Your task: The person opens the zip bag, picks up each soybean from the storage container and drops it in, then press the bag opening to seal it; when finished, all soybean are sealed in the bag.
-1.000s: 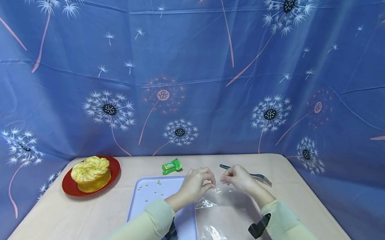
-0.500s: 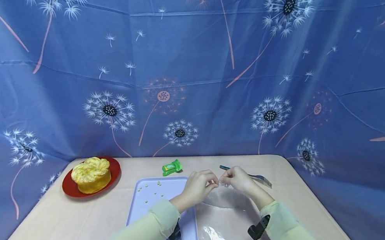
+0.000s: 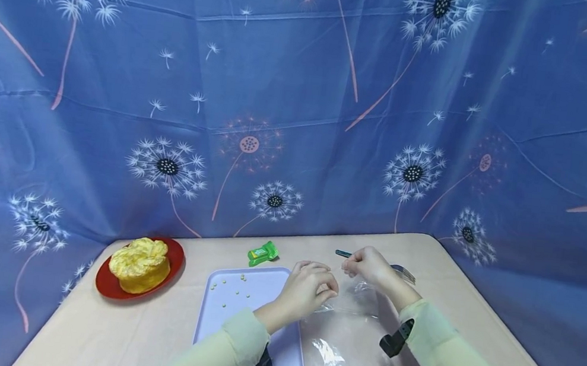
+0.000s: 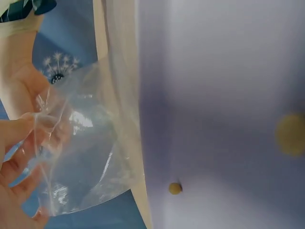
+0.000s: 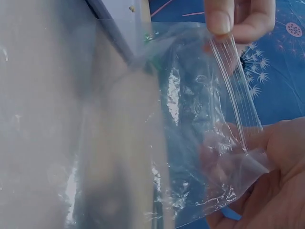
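Okay, so on the desk [image 3: 127, 338] there's a lilac tray [image 3: 263, 286], and just right of it a clear zip bag [image 5: 183, 105], mouth raised. Left hand [image 3: 305, 290] pinches one end of the zip, right hand [image 3: 370, 267] the other (fingers curled, hands apart).

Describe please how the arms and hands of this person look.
The left sleeve and right sleeve are long, pale yellow-green, with broad cuffs. A small dark device sits at each wrist. Left hand and right hand are bare, without gloves.
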### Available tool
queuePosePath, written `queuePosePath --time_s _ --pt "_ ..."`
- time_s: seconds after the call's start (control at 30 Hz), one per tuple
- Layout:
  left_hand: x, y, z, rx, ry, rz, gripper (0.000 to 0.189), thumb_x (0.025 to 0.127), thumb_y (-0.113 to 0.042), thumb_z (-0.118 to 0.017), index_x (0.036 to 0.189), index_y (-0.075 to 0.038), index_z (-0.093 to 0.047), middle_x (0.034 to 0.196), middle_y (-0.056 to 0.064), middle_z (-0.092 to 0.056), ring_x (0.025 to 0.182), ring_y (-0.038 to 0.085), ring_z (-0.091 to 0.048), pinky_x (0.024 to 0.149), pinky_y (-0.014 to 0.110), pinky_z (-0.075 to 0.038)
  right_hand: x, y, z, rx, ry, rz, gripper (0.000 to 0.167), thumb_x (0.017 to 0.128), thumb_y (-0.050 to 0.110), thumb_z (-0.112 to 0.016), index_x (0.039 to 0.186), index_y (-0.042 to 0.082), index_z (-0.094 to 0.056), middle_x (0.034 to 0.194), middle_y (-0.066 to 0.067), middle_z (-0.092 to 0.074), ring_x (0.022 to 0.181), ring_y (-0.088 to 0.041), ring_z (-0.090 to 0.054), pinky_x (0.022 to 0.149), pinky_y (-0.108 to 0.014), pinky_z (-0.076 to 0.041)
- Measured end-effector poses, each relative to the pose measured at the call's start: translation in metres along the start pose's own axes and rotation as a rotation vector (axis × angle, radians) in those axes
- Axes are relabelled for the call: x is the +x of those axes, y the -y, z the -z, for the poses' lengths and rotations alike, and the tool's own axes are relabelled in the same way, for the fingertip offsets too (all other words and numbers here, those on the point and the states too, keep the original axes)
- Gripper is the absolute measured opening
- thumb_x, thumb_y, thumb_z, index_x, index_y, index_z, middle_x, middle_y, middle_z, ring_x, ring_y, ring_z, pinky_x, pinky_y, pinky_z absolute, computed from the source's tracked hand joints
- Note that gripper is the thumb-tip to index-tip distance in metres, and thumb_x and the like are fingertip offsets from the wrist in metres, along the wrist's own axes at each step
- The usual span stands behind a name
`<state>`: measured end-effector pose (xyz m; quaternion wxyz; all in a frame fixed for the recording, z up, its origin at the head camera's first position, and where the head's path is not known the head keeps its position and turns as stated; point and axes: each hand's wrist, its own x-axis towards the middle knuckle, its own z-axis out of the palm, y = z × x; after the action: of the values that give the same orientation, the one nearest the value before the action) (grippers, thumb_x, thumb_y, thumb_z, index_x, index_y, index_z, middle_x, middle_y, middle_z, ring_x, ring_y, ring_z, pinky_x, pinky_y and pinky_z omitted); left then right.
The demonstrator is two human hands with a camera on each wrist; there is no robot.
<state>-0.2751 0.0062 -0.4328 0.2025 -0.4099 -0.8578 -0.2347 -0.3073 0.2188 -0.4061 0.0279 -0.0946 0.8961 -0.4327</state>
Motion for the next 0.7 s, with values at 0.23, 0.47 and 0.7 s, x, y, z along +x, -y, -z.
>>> queuePosePath --time_s 0.23,0.47,0.7 --pt "-0.011 -0.008 0.005 0.030 -0.023 -0.104 0.007 0.088 -0.023 -0.080 0.087 -0.025 -0.073 0.095 -0.014 -0.072 0.115 0.011 -0.061 0.113 0.055 -0.031 0.001 0.003 0.001 0.004 -0.054 -0.039 0.016 0.098 0.001 -0.064 0.089 -0.008 -0.074 0.086 -0.011 -0.073 0.075 -0.022 -0.068 0.073 -0.035 -0.056" --pt "-0.014 -0.009 -0.001 0.076 -0.089 -0.116 0.012 0.086 -0.022 -0.082 0.085 -0.026 -0.071 0.089 -0.016 -0.070 0.101 0.009 -0.062 0.110 0.054 -0.036 -0.006 0.006 0.002 0.180 0.007 -0.020 0.013 0.099 0.003 -0.064 0.102 -0.009 -0.062 0.092 -0.019 -0.070 0.082 -0.035 -0.071 0.073 -0.040 -0.060" --pt "-0.014 -0.008 -0.003 0.109 -0.105 -0.068 0.008 0.087 -0.025 -0.080 0.087 -0.026 -0.072 0.089 -0.013 -0.071 0.096 0.009 -0.062 0.106 0.053 -0.038 -0.026 0.012 0.015 0.176 0.177 0.131 0.006 0.093 0.000 -0.066 0.095 -0.004 -0.061 0.098 -0.014 -0.067 0.092 -0.026 -0.065 0.082 -0.045 -0.058"
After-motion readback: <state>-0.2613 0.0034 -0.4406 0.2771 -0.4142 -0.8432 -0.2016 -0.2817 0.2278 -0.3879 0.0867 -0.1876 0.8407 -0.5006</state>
